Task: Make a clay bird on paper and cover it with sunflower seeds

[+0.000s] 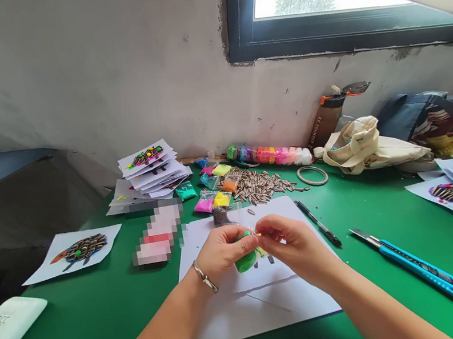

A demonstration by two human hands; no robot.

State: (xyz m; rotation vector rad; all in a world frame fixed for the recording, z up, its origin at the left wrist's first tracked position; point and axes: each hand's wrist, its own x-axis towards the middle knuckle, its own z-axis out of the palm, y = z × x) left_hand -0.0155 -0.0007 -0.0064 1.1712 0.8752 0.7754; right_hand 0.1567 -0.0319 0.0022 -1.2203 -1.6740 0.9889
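My left hand is closed on a small clear bag of green clay, held over the white paper. My right hand meets it at the bag's top edge, thumb and forefinger pinched together there. A little green shows at the left thumb. Part of a picture on the paper below, with dark strips, is mostly hidden by my hands. A small dark brown bag lies at the paper's far edge.
Sunflower seeds are heaped behind, beside bags of coloured clay. A pen and a blue craft knife lie to the right. Seed pictures lie left; a paper stack stands behind. A white device sits front left.
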